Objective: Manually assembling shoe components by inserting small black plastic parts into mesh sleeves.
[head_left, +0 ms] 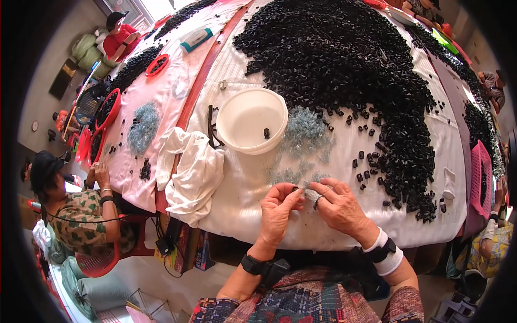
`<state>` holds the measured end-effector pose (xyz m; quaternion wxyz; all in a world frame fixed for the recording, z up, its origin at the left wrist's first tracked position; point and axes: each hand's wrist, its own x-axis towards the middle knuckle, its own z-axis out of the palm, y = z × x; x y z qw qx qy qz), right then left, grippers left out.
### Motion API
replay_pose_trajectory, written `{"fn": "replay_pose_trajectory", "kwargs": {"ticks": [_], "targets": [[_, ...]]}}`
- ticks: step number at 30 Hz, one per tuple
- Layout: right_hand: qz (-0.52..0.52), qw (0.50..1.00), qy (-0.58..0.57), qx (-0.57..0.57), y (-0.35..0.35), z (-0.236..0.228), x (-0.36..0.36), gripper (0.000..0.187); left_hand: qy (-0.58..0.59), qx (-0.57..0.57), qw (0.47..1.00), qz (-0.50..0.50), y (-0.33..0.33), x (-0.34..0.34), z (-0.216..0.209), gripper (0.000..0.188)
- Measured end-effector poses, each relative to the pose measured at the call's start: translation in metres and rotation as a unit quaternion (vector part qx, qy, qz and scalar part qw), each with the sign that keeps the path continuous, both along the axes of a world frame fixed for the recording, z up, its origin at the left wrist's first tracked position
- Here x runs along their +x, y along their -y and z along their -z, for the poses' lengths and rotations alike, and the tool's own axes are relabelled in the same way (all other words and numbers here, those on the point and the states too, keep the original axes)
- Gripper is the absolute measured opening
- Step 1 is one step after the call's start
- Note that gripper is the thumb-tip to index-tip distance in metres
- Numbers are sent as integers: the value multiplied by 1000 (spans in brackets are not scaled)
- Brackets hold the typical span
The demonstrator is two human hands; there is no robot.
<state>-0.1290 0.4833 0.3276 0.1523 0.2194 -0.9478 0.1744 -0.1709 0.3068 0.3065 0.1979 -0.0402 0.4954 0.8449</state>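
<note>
Over the near edge of the white cloth, my left hand (pixel 279 207) is closed in a pinch, with a bit of a small black piece (pixel 295 189) showing at its fingertips. Close beside it, my right hand (pixel 339 204) has its fingers bent and drawn together; whatever they grip is hidden. A grey-white cover (pixel 312 198) wraps one of its fingers. Just beyond the hands lie scattered small clear pieces (pixel 285 176), with a bluish clear heap (pixel 306 126) behind them. A white plastic bowl (pixel 229 137) stands beyond my left hand, holding one black piece (pixel 266 133).
A large heap of small black pieces (pixel 334 59) spreads over the far and right side. Left of the bowl lie dark-framed glasses (pixel 211 126) and a crumpled white cloth (pixel 191 172). A pink basket (pixel 480 177) stands at right. Co-workers (pixel 81 210) sit around the tables.
</note>
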Motion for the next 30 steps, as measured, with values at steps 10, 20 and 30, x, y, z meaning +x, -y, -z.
{"fn": "replay_pose_trajectory", "kwargs": {"ticks": [10,20,30], "targets": [[33,997,-12,-66,-17,4,41,26,-4,-37,999,37,5,9,-6,13],[64,990,-28,-126,-10,9,51,28,4,-29,998,61,2,17,-13,13],[72,993,-8,-93,-7,18,51,27,3,-51,994,97,-3,16,-16,11]]}}
